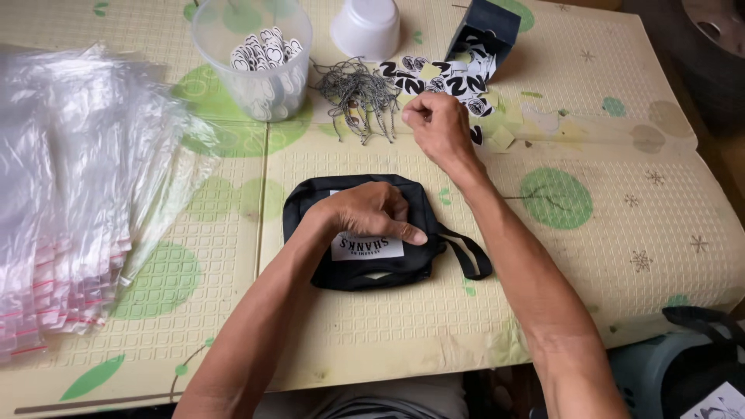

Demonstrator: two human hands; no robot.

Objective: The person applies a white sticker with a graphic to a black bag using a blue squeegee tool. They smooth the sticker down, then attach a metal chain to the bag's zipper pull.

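**Black pouch pinned under one hand, strings picked at with the other**

Cream padded matting (590,256) with green spots is covering the whole work surface. A thick stack of clear plastic bags (70,194) with red seal strips is lying along the left side. Near the middle, a black fabric pouch (310,203) with a white label is lying flat, its strap loop trailing to the right. The person's left hand (369,213) is pressing down on the pouch, fingers curled together and the forefinger stretching across the label. Farther off, the right hand (438,128) is hovering at the edge of a tangle of grey strings (353,93), thumb and fingertips pinching together; whether a string is caught between them cannot be told. A clear plastic tub (252,54) holding small black-and-white tags is standing at the far left of the strings, an upturned white cup (366,27) beside it. More black-and-white tags (442,77) are spilling from a dark box (485,27) at the far right.
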